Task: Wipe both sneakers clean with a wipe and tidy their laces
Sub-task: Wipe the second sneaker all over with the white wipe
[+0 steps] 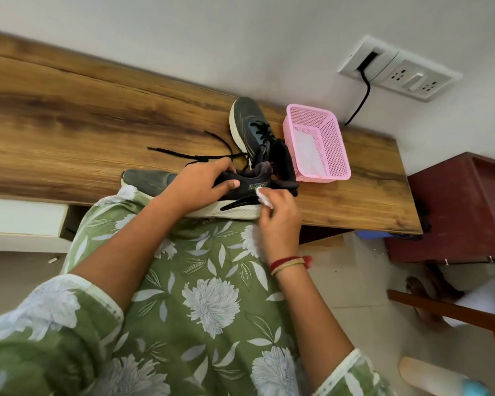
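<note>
Left hand (pixel 203 185) grip holds sneaker (pixel 147 181) at worktop's (pixel 69 124) near edge. Right hand (pixel 279 215) grip pinches wipe (pixel 263 196) against its heel side.

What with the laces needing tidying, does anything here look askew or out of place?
Yes: black laces sprawl loose and untied across the wooden table, left of the far sneaker. Otherwise nothing stands out; the left hand holds the near sneaker while the right hand pinches a wipe at its heel.
</note>
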Available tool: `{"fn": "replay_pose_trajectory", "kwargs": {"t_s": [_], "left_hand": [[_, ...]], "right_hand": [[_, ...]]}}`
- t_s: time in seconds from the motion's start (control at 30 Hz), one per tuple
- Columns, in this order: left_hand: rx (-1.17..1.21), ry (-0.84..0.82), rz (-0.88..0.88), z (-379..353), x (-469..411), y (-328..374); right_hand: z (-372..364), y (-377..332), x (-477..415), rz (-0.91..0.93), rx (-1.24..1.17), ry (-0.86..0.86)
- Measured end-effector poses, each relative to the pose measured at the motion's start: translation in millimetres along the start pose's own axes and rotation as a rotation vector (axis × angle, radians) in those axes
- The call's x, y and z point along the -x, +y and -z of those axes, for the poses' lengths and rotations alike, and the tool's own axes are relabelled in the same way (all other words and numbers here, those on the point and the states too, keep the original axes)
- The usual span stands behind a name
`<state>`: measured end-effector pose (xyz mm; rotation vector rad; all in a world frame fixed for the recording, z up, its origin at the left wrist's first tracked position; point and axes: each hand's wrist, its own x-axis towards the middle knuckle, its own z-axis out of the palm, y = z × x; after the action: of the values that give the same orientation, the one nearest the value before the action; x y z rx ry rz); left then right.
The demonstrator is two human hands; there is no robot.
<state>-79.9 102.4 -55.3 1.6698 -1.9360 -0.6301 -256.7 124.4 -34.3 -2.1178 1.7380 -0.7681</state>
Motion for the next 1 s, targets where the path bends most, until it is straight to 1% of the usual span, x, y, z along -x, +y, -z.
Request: {"fn": "replay_pose_trajectory", "kwargs": {"t_s": [0.07,0.1,0.13,0.2,0.23,0.27,0.37,0.4,0.47,0.5,0.53,0.57,0.63,0.67,0.7,0.73,0.8,0.83,0.87,0.93,0.97,1.0], "left_hand": [[-0.001,0.009,0.018,-0.3,-2.0,-0.5],[0.006,0.011,0.025,-0.1,-2.1,-0.8],[0.011,0.013,0.03,-0.4,-1.6,-0.7],[0.018,0.02,0.037,-0.5,-1.0,-0.4],[0.027,0.02,0.047,-0.2,-0.7,0.1],[0.05,0.01,0.068,0.4,-1.1,-1.5],[0.201,-0.071,0.149,6.3,-5.3,-14.2],[0.254,-0.104,0.16,9.5,-6.4,-18.8],[0.322,-0.158,0.156,13.6,-7.1,-25.9],[0.335,-0.168,0.151,13.6,-7.0,-27.7],[0.348,-0.168,0.157,11.7,-6.7,-30.5],[0.372,-0.163,0.167,9.9,-5.9,-32.3],[0.448,-0.151,0.196,6.3,-5.5,-36.9],[0.498,-0.153,0.211,5.8,-5.6,-37.6],[0.557,-0.165,0.224,6.6,-5.5,-36.3],[0.61,-0.175,0.232,7.2,-5.4,-34.7],[0.65,-0.164,0.241,8.7,-5.5,-34.0],[0.659,-0.162,0.243,8.9,-4.9,-34.2],[0.674,-0.169,0.244,9.1,-4.5,-35.3],[0.709,-0.192,0.25,10.6,-4.5,-36.8],[0.72,-0.2,0.254,10.9,-4.5,-37.2],[0.724,-0.201,0.257,11.5,-4.6,-37.6]], "right_hand": [[-1.2,-8.2,5.4,0.179,0.063,-0.079],[0.6,-5.5,3.9,0.234,0.092,-0.087],[2.3,1.2,-1.3,0.214,0.104,-0.072],[3.2,12.3,-12.1,0.018,0.073,0.014],[2.4,13.7,-12.7,-0.044,0.053,0.034],[1.0,11.2,-9.4,-0.042,0.046,0.031],[3.0,10.2,2.3,0.112,0.026,-0.049],[6.2,13.8,0.8,0.114,0.009,-0.064],[8.1,18.8,-7.2,-0.002,-0.042,-0.009],[7.2,18.2,-10.0,-0.072,-0.077,0.026],[4.5,13.3,-9.0,-0.101,-0.107,0.043],[0.4,4.9,-3.9,-0.075,-0.138,0.025],[-6.8,-9.1,11.3,0.099,-0.137,-0.116],[-7.9,-10.0,16.5,0.199,-0.077,-0.194],[-6.4,-7.1,15.2,0.259,-0.017,-0.21],[-5.3,-1.1,9.0,0.223,0.002,-0.161],[-1.7,5.0,-6.0,-0.015,-0.027,0.005],[-2.1,5.1,-9.5,-0.056,-0.013,0.049],[-3.2,-0.5,-8.5,0.005,0.012,0.027],[-4.8,-9.0,0.9,0.24,0.085,-0.133],[-3.7,-7.4,2.5,0.331,0.116,-0.165],[-3.4,-4.2,-0.7,0.34,0.14,-0.15]]}}
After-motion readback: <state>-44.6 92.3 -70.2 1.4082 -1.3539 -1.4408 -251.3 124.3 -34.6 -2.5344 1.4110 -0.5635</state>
